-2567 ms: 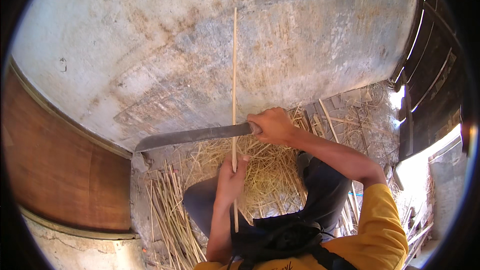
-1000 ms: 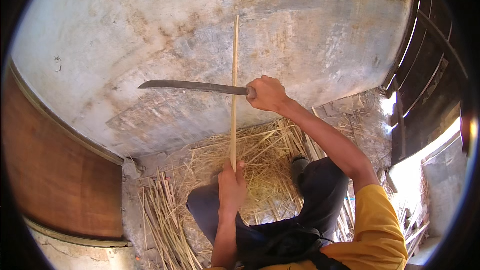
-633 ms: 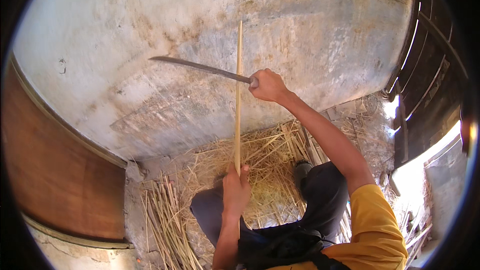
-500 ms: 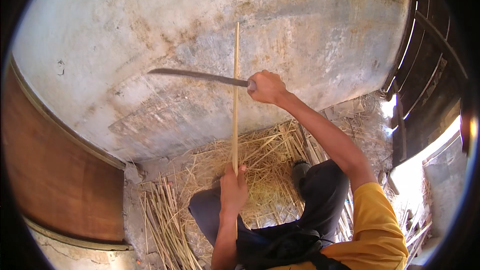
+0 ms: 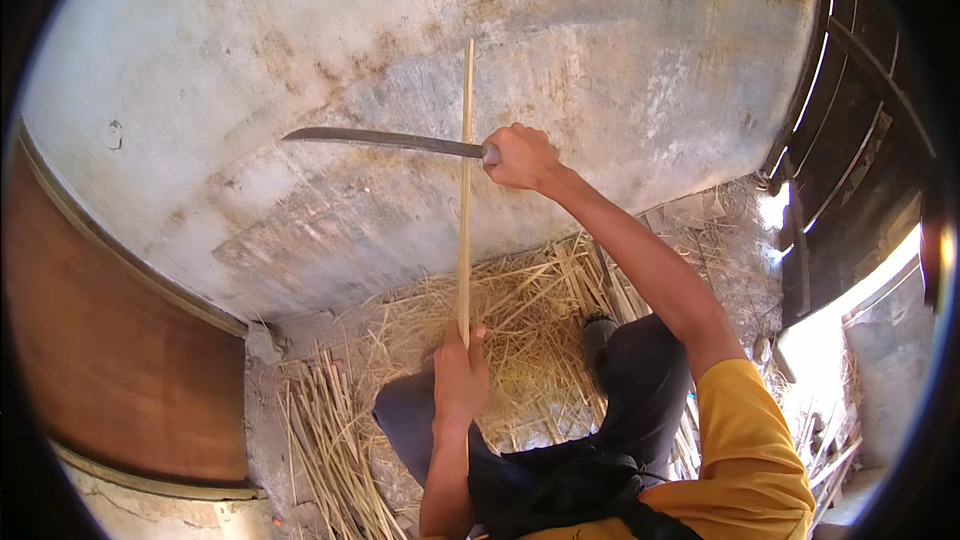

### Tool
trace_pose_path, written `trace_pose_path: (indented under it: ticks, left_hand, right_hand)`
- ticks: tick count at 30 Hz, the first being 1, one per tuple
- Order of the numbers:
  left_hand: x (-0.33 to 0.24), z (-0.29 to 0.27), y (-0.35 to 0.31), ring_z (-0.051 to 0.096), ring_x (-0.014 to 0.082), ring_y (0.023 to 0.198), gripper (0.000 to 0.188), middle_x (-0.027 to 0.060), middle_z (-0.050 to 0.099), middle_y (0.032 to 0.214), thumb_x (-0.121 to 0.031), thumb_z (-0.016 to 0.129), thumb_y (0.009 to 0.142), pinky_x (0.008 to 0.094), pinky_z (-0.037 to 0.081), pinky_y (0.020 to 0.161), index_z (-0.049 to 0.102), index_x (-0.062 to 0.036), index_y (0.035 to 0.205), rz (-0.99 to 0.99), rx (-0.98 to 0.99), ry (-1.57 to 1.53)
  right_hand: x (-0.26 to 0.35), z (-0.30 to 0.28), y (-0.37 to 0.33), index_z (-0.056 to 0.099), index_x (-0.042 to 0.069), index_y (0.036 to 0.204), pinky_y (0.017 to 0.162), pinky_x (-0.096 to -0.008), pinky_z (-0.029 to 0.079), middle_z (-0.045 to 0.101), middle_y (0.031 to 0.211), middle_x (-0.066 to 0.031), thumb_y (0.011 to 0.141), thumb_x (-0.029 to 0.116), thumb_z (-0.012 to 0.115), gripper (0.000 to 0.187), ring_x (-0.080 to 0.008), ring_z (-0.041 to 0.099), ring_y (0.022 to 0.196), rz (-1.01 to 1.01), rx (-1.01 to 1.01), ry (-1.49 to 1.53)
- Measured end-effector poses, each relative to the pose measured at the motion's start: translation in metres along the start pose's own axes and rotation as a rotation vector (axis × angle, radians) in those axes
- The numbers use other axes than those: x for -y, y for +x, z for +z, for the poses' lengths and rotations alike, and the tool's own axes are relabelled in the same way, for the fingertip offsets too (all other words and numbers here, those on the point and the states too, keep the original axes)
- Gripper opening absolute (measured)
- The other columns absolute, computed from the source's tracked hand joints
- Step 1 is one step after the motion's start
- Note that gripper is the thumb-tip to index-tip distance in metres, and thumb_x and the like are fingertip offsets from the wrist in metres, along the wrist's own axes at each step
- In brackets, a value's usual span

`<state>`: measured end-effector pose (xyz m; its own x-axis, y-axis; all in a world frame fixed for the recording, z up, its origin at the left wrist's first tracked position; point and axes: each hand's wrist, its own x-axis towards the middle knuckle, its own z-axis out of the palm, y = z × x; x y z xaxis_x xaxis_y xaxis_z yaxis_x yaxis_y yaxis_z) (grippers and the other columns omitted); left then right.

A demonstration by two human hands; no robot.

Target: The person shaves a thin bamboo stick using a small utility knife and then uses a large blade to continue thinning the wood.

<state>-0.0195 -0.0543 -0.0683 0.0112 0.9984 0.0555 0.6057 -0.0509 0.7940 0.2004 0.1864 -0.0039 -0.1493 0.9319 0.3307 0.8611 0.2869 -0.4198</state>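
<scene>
My left hand (image 5: 460,380) is wrapped round the lower part of a long, thin, pale bamboo strip (image 5: 464,240), which stands nearly upright in front of me. Its top end rises against the wall. My right hand (image 5: 522,157) is closed on the handle of a machete (image 5: 385,139). The dark blade, slightly curved, points left and crosses the strip a little below its top. Whether the edge bites into the strip or only rests against it, I cannot tell. Most of the handle is hidden in my fist.
A stained plaster wall (image 5: 330,70) fills the far side. Shavings (image 5: 520,310) cover the floor between my legs, and a bundle of strips (image 5: 335,440) lies to the left. A brown panel (image 5: 130,340) stands at far left; dark slatted boards (image 5: 850,130) are at right.
The machete and my right hand have shifted slightly up and left in view. Both hands keep their grip, and the strip stays nearly upright.
</scene>
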Motion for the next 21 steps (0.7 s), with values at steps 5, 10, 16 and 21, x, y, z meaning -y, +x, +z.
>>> trace_pose_path:
  ticks: [5,10,16,21]
  left_hand:
    - [0.003,-0.002,-0.001,0.06,0.0357,0.065,0.029,0.0201,0.058,0.069,-0.022,0.057,0.108,0.0456,0.045,0.063,0.063,0.0051,0.112,0.04,-0.031,-0.02]
    - [0.001,-0.003,0.004,0.061,0.0353,0.065,0.028,0.0207,0.059,0.07,-0.022,0.056,0.108,0.0465,0.045,0.064,0.063,0.005,0.112,0.02,-0.006,-0.006]
    - [0.0,-0.008,0.003,0.062,0.0383,0.066,0.028,0.0217,0.061,0.07,-0.022,0.056,0.108,0.0481,0.046,0.064,0.064,0.0053,0.111,0.02,-0.004,0.051]
    - [-0.001,-0.006,-0.001,0.064,0.0416,0.068,0.029,0.0227,0.062,0.071,-0.022,0.055,0.109,0.0489,0.048,0.066,0.063,0.0059,0.11,0.025,-0.03,0.028]
  right_hand:
    - [0.014,0.013,-0.041,0.08,0.011,0.09,0.072,-0.0484,0.059,0.075,0.086,-0.0176,0.079,0.018,0.065,0.019,-0.0365,0.072,0.077,-0.108,0.144,-0.011]
    - [-0.002,0.005,-0.006,0.079,0.011,0.091,0.072,-0.0483,0.059,0.075,0.086,-0.0165,0.079,0.017,0.066,0.019,-0.0357,0.072,0.075,-0.021,0.121,-0.044]
    - [-0.015,-0.006,0.018,0.08,0.01,0.094,0.075,-0.0508,0.06,0.075,0.088,-0.0174,0.081,0.019,0.064,0.023,-0.0376,0.072,0.079,0.024,-0.104,0.006]
    - [-0.002,0.018,-0.016,0.077,0.009,0.084,0.072,-0.049,0.058,0.074,0.08,-0.0173,0.08,0.018,0.061,0.018,-0.0398,0.071,0.074,-0.05,-0.019,0.03]
